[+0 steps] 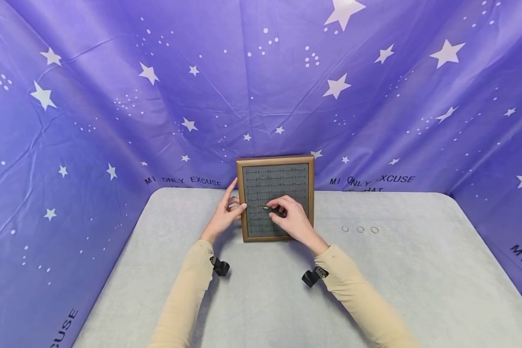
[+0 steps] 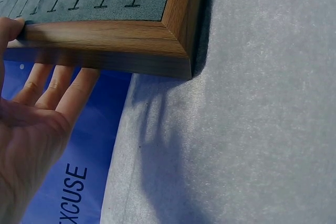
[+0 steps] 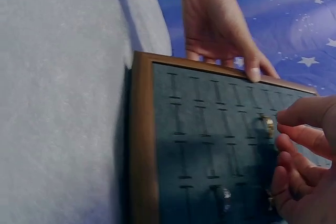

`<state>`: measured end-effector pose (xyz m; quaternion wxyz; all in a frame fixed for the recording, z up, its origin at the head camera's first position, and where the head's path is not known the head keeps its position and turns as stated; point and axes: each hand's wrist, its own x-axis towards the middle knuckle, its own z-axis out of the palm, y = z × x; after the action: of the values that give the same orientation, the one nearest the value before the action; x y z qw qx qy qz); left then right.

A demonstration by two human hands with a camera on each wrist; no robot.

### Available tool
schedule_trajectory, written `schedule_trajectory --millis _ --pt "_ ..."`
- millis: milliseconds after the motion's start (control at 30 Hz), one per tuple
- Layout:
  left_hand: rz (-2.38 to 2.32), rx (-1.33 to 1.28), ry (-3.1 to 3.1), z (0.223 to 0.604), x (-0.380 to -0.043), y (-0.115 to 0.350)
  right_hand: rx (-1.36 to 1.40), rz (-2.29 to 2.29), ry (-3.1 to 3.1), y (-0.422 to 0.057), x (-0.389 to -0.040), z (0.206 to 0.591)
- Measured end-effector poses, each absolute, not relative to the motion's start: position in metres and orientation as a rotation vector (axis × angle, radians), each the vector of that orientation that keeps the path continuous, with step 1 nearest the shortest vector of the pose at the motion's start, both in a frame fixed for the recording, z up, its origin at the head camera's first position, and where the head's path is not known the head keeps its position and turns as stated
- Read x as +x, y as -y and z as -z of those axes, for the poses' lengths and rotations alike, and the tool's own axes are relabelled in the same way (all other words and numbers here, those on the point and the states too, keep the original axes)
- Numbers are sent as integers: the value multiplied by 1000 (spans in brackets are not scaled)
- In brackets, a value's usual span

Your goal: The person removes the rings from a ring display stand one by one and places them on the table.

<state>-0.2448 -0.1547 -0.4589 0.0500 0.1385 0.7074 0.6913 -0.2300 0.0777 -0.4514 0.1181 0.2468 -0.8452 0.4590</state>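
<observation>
A ring display tray (image 1: 276,186) with a wooden frame and dark, slotted padding leans upright near the table's back edge. My left hand (image 1: 223,216) grips its left side, thumb on the front of the frame and fingers reaching behind. In the right wrist view, a gold-coloured ring (image 3: 269,126) sits at a slot. The fingertips of my right hand (image 1: 292,218) are right beside that ring, curved, with a gap between thumb and forefinger. A silver-looking ring (image 3: 226,199) stands in another slot, and a further small ring (image 3: 271,200) is partly hidden by the right hand.
Three rings lie in a row on the table to the right of the tray: a left ring (image 1: 345,229), a middle ring (image 1: 360,229) and a right ring (image 1: 374,230). A purple cloth (image 1: 226,96) with white stars hangs behind the pale table (image 1: 261,295).
</observation>
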Motion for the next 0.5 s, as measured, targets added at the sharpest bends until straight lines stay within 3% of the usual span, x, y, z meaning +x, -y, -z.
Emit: schedule_trajectory --millis 500 --pt "-2113 432 -2150 458 -244 155 596 -1114 2586 -66 -230 452"
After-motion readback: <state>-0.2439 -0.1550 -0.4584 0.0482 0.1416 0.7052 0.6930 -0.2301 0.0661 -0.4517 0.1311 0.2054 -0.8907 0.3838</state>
